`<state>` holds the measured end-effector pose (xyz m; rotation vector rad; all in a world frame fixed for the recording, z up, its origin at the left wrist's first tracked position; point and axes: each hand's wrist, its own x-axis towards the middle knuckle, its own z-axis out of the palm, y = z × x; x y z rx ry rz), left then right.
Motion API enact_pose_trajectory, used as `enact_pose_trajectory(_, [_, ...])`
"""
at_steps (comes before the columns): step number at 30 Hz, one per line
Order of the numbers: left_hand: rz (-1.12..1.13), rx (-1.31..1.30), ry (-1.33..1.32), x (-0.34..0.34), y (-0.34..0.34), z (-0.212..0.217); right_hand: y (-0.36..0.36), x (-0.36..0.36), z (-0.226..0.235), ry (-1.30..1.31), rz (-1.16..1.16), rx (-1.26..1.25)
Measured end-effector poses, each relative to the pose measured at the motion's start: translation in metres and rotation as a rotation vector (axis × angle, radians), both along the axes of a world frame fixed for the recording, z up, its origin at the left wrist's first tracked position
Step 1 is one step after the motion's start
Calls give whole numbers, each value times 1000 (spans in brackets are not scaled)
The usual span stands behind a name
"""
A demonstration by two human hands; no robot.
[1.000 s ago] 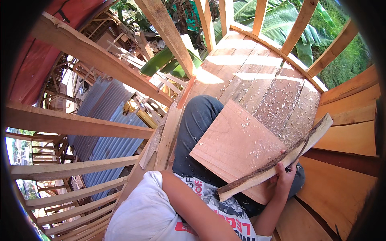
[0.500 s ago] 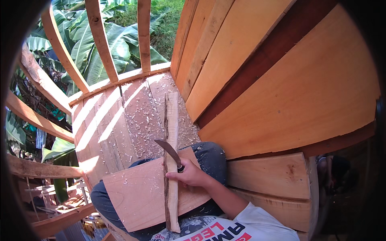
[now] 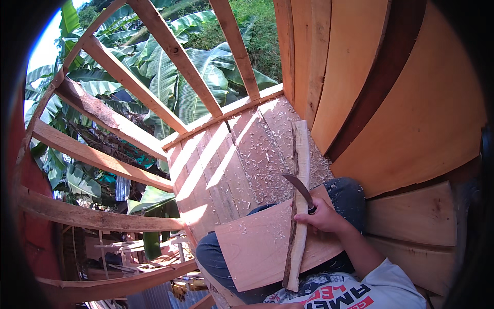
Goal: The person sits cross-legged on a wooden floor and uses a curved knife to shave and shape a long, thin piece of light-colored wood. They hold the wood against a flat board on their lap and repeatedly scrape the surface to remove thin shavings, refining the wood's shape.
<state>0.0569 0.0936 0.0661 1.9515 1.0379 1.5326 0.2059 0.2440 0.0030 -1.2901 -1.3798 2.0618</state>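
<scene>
My right hand (image 3: 325, 215) is closed around the dark handle of a knife with a curved blade (image 3: 298, 186). That same hand also steadies a long rough strip of wood (image 3: 300, 206), with bark along one edge; the blade crosses over the strip. Beneath the strip, a flat wooden board (image 3: 257, 237) lies across my lap, flecked with shavings. The strip's near end rests by my shirt, and its far end reaches over the floor. At the bottom edge shows only a narrow skin-coloured sliver, apparently my left hand or forearm (image 3: 270, 306); its fingers are not visible.
Plank flooring (image 3: 221, 170) strewn with wood shavings stretches ahead. Wooden slats (image 3: 177, 56) form an open railing on the left, with large-leaved plants beyond. A panelled wooden wall (image 3: 411, 113) rises close on the right. Corrugated sheets and timber lie below the railing.
My view has turned left, so everything sits further right in the picture. The knife and strip stay in my right hand, and a skin-coloured sliver has appeared at the bottom edge.
</scene>
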Motion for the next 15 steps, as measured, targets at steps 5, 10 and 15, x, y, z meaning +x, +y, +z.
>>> enact_pose_trajectory(5, [35, 24, -4, 1, -3, -2, 2, 5, -7, -26, -43, -23])
enact_pose_trajectory(10, [87, 23, 0, -8, -10, -2, 2, 4, -7, -11, -16, -14])
enact_pose_trajectory(15, [96, 33, -1, -5, -18, 0, 1, 7, -6, 9, -53, -7])
